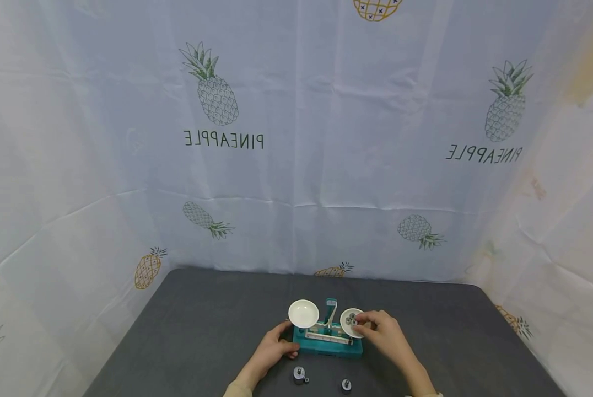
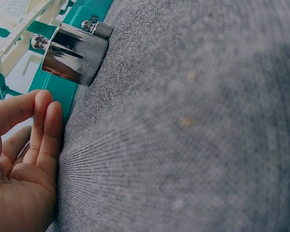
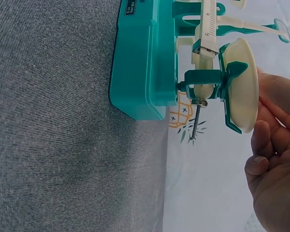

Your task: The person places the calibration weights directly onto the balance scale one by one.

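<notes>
A teal balance scale (image 1: 326,347) with two cream pans stands on the table. My left hand (image 1: 271,350) grips the left end of its base, thumb in front and fingers behind. Over the right pan (image 1: 345,326) is my right hand (image 1: 386,333), thumb and forefinger pinching a small metal weight (image 1: 354,323) among other weights there. The right wrist view shows that hand (image 3: 280,150) behind the tilted pan (image 3: 244,87), which hides its fingertips. The left pan (image 1: 303,314) faces up.
In front of the scale, a large chrome weight (image 1: 298,374) stands with a small weight (image 1: 307,380) beside it. Another weight (image 1: 346,385) is farther right. A dark grey cloth (image 1: 217,314) covers the table; a pineapple-print curtain (image 1: 316,165) hangs around it.
</notes>
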Demonstrator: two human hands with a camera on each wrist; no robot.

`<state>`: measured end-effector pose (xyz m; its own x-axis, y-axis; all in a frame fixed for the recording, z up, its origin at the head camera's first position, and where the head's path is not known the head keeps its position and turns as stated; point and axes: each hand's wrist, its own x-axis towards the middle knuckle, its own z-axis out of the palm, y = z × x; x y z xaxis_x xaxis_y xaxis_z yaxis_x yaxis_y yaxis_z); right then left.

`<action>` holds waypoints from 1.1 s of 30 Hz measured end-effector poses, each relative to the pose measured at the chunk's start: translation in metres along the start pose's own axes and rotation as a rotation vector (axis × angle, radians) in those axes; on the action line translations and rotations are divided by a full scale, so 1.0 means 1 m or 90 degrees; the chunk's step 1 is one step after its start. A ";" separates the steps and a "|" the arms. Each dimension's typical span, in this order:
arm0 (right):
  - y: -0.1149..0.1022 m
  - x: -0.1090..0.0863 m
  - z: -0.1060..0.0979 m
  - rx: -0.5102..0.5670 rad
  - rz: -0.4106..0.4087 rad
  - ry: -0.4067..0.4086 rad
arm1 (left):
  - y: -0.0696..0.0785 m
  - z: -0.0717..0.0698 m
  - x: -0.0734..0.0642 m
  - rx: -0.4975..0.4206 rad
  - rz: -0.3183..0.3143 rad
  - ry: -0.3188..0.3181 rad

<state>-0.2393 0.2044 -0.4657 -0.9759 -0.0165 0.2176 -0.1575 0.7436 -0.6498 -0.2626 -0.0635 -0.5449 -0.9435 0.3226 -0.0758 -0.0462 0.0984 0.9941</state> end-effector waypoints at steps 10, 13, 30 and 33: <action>0.001 0.001 0.001 -0.008 -0.019 -0.026 | 0.003 0.000 -0.003 -0.003 -0.007 0.001; 0.002 0.002 0.000 -0.011 -0.037 -0.031 | 0.000 0.000 0.000 0.000 -0.010 0.004; 0.000 0.004 -0.004 -0.017 -0.043 -0.066 | 0.003 0.002 -0.001 0.011 -0.013 0.014; -0.001 0.004 -0.005 -0.011 -0.041 -0.073 | 0.002 0.001 -0.001 0.011 -0.008 0.012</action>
<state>-0.2420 0.2070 -0.4611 -0.9749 -0.1406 0.1728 -0.2188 0.7503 -0.6239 -0.2612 -0.0623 -0.5433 -0.9491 0.3029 -0.0867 -0.0527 0.1188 0.9915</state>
